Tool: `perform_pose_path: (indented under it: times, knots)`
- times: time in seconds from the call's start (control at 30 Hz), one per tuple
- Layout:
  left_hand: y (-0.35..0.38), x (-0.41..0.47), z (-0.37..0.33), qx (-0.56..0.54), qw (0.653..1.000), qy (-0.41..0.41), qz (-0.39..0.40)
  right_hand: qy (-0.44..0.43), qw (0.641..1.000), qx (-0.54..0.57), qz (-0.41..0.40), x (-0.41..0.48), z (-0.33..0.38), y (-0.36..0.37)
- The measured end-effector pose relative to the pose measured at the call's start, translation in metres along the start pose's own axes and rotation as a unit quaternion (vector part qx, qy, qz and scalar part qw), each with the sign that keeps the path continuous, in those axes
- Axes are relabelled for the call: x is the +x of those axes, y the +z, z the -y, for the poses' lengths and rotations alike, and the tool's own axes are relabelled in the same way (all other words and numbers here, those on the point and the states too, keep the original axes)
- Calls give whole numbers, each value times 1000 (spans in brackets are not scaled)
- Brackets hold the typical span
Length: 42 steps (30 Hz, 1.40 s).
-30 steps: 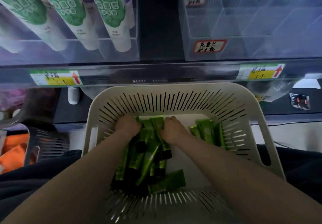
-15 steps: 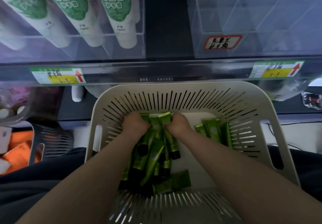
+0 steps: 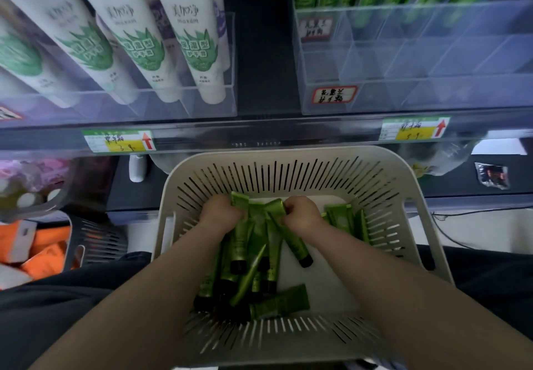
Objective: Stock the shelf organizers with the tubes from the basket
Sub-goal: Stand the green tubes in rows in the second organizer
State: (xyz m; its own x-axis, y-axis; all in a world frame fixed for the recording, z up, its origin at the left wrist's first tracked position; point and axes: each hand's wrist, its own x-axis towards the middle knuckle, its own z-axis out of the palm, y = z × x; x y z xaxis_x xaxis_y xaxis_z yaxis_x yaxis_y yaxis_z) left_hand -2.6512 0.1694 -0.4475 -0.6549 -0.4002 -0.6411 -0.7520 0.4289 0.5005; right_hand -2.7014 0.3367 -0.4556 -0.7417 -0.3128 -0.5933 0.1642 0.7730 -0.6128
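both hands in the slotted beige plastic basket [image 3: 415, 196]
left hand [image 3: 220, 214] and right hand [image 3: 301, 215] each curl around the crimped ends of small green tubes [image 3: 259, 243].

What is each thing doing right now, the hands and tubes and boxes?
left hand: gripping the green tubes.
right hand: gripping them too.
green tubes: bunched between both hands, others lying loose.
basket: upright, partly filled.
right organizer: stocked at the back only.
white tubes: standing in the left organizer.
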Motion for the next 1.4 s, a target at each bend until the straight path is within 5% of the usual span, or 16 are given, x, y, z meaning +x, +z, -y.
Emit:
perform_pose_path:
  times: [0.87, 1.4]
  knots:
    - [-37, -138, -90, 16, 965, 252, -76, -166, 972, 124, -115, -134, 35, -120]
    - [-38, -180, -192, 13, 926, 364, -95, -196, 940, 218, -177, -167, 28, -212]
